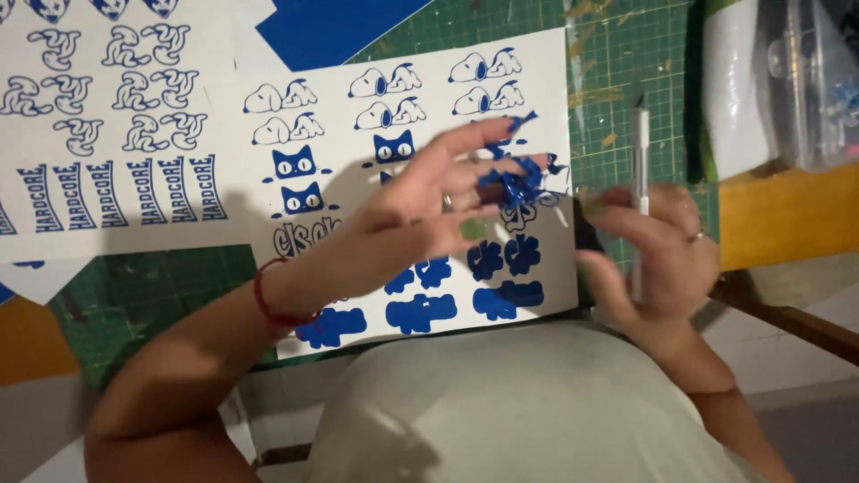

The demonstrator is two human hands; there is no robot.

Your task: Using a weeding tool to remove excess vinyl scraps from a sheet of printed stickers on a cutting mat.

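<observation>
Crumpled glossy blue vinyl scrap (517,186) on left hand (429,201) fingertips, slim craft knife (641,152) in right hand (658,255)

Hands (537,224) over blue sticker sheet (420,116)

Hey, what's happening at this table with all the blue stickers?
A person is working over a white sheet of blue cut-out designs that lies on a green cutting mat. The left hand is raised above the sheet with a crumpled scrap of blue vinyl at its fingertips. The right hand holds a slim craft knife, blade pointing up. A second printed sheet lies to the left, and the blobs along the near edge look solid blue.
</observation>
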